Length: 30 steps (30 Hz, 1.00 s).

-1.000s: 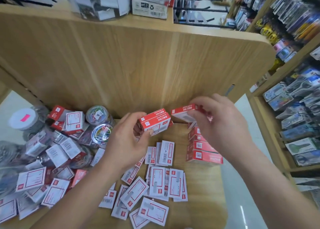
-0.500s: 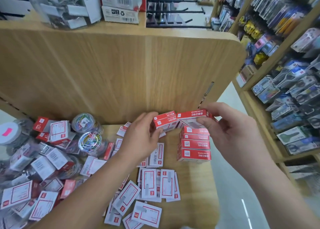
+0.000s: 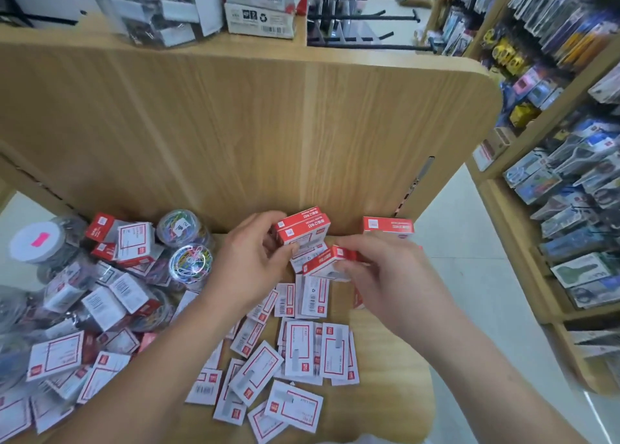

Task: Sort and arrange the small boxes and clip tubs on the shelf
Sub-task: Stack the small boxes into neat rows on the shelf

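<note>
My left hand (image 3: 250, 259) grips two stacked red-and-white small boxes (image 3: 303, 230) near the back of the wooden shelf (image 3: 396, 343). Just to the right, my right hand (image 3: 382, 276) pinches another small red box (image 3: 327, 262), tilted, below the left hand's pair. A stack of red boxes (image 3: 389, 225) stands at the shelf's right edge, mostly hidden behind my right hand. Several white-and-red boxes (image 3: 302, 349) lie flat and scattered in front. Clear clip tubs (image 3: 190, 264) with coloured paper clips sit to the left among more jumbled boxes (image 3: 134, 242).
A tall wooden back panel (image 3: 235, 125) rises behind the shelf. On top of it stand a clear bin (image 3: 151, 11) and white cartons (image 3: 260, 4). A rack of hanging stationery packs (image 3: 570, 192) lines the right, across a pale floor aisle (image 3: 469, 242).
My right hand left its box on the right-hand stack, moved left and down, and now pinches another red box below the left hand's pair. The camera shifted slightly.
</note>
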{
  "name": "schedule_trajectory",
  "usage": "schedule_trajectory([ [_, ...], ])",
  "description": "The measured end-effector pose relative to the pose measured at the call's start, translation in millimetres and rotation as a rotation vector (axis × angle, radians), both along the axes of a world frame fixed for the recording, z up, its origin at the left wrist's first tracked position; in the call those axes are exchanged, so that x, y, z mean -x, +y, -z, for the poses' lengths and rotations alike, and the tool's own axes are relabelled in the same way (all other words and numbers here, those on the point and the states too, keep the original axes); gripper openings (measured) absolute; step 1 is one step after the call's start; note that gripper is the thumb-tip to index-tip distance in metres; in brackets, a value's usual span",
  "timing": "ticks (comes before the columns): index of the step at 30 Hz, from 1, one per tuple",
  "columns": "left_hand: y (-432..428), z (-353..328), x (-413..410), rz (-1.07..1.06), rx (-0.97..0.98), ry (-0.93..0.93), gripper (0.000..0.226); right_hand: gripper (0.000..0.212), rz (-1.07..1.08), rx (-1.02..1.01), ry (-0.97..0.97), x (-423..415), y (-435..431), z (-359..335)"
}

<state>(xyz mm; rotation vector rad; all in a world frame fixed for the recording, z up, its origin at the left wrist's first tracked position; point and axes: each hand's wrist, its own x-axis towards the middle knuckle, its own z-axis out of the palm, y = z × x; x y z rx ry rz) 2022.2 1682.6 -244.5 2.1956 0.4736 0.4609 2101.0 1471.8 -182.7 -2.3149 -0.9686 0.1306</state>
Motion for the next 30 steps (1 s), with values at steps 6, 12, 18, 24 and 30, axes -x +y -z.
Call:
schedule_trajectory([
  [6,9.4,3.4,13.6,0.096,0.199,0.107,0.035,0.021,-0.072,0.161,-0.145,3.7,33.0,24.3],
  [12,15.3,4.0,15.9,0.202,0.185,0.217,0.039,0.043,-0.117,0.156,-0.200,1.4,44.7,32.3],
  [18,14.3,2.5,17.9,0.229,0.190,0.217,0.045,0.073,-0.183,0.387,-0.464,-10.1,53.9,29.8],
  [24,13.9,-15.2,8.4,0.151,0.210,0.092,0.060,0.069,-0.130,0.253,-0.310,-27.0,38.6,9.5],
  [30,-5.1,-0.1,-18.1,0.225,-0.379,0.361,0.021,0.064,0.077,0.153,-0.211,-38.2,4.0,-21.4],
])
